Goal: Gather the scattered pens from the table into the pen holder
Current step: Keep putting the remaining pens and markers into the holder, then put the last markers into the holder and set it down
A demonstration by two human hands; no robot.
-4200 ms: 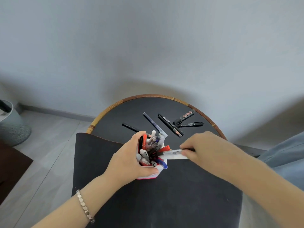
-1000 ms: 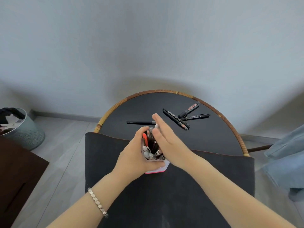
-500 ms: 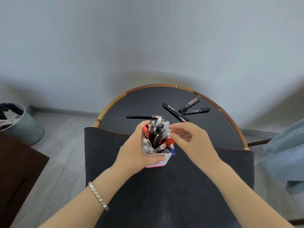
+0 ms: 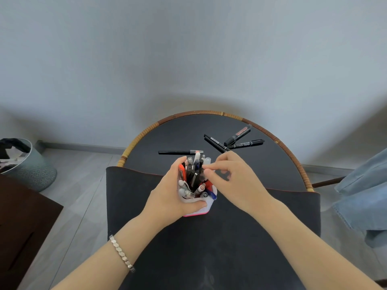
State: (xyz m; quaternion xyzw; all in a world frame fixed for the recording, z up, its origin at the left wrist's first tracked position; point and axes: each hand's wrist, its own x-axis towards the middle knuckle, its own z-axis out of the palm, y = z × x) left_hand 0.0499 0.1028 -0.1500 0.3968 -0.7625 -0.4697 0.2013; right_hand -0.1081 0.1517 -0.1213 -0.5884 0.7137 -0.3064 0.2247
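Four loose pens lie on the round black table [image 4: 171, 132] beyond your hands. One thin black pen [image 4: 180, 152] lies alone, just behind the pen holder [image 4: 200, 210], running left to right. Three more sit in a small cluster to the right: a thick black marker [image 4: 238, 135] with a red label, a slim black pen [image 4: 215, 143] crossing under it, and another black pen [image 4: 246, 144] pointing right. The near end of the slim one disappears behind your right hand [image 4: 234, 181].

Your left hand [image 4: 169, 197] is wrapped around the pen holder, thumb across its front, fingers closed on its far side. The holder is white with a pink base and stands on a dark mat [image 4: 209, 248] that covers the near half of the table. Most of its body is hidden by your grip. It is crammed with pens, among them an orange one and several dark ones, too tightly packed to count.

Your right hand hovers at the holder's right rim, thumb and forefinger pinched close together at the pen tops. They seem to touch a pale cap, but it is hard to make out whether they actually hold anything.

A silver bracelet [image 4: 122, 254] circles your left wrist. A grey bin [image 4: 31, 170] is at far left, cut off by the frame edge; blue fabric [image 4: 360, 189] is cut off at right.
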